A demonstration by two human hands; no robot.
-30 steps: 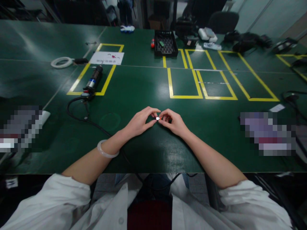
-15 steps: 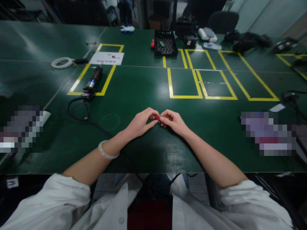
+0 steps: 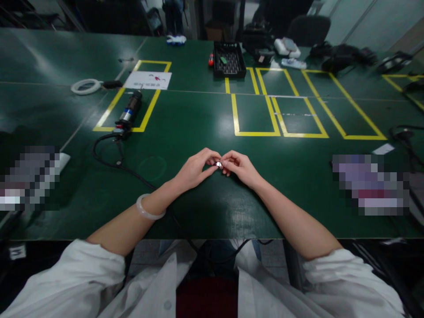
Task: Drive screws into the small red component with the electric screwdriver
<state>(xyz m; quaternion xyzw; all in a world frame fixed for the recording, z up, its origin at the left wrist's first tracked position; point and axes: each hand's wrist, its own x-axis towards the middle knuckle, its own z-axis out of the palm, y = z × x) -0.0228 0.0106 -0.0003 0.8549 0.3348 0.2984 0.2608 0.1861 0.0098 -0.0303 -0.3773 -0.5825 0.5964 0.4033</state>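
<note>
Along the bottom of the frame, your rolled white sleeves (image 3: 76, 282) lead up to two bare forearms, with a pale bracelet (image 3: 145, 215) round your left wrist. Near the centre, your left hand (image 3: 198, 168) pinches a small shiny piece (image 3: 219, 164) between thumb and fingers, and your right hand (image 3: 243, 170) meets it from the other side, its thumb and forefinger also gripping the piece. You hold it above the green counter (image 3: 205, 212); its shape is too small and bright to tell. Blurred-out objects lie at the left (image 3: 29, 176) and right (image 3: 369, 181) edges of the frame.

From beneath your left forearm, a black cable (image 3: 135, 173) curves to a dark cylindrical tool (image 3: 127, 114) at centre left, inside a yellow tape outline (image 3: 153, 110). Beyond the tool is a white sheet (image 3: 149, 81) with red and dark marks, and left of that a white coil (image 3: 86, 92). At upper centre sits a black tray (image 3: 229, 75) holding a green piece (image 3: 223, 60), with a red object (image 3: 211, 59) just beside its left wall. Farthest off, at the top, you see another person's legs (image 3: 174, 17) and a dark chair (image 3: 309, 31).
</note>
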